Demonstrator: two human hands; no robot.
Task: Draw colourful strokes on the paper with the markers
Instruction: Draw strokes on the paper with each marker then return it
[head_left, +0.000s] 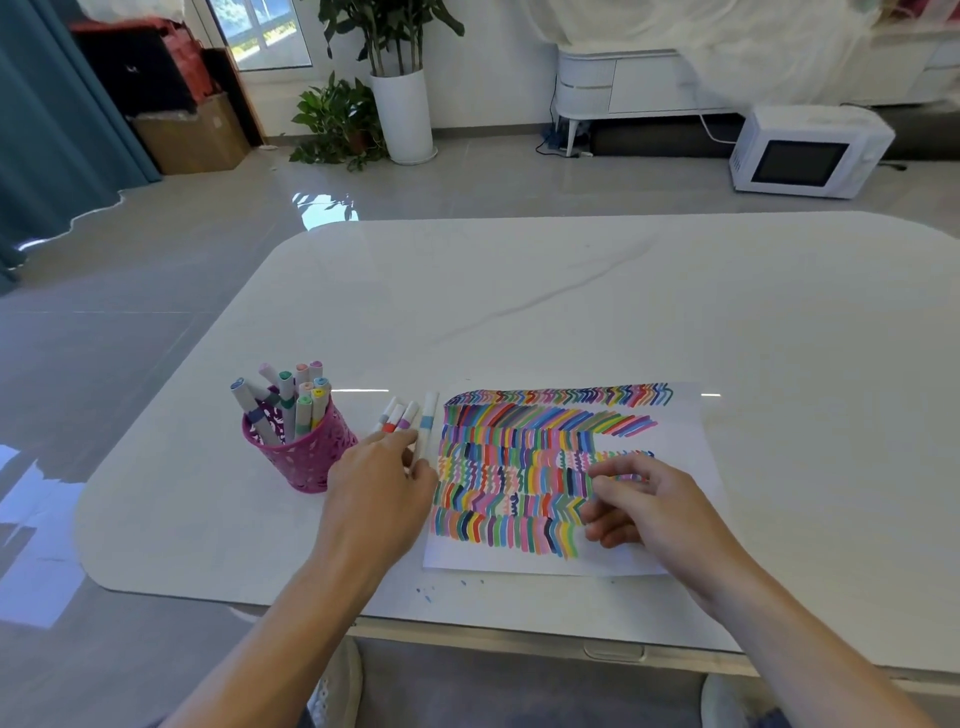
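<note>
Both hands work near the table's (675, 291) near edge: left hand (379, 493) fingers touch loose markers (410, 421) (grasp unclear) beside the pink holder (306, 457). Right hand (644, 506), loosely curled, empty, rests on the stroke-filled paper (691, 441).

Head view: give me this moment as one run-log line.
left hand: on loose markers beside paper | right hand: over paper, grip unclear | pink cup: holds markers | paper: mostly filled
</note>
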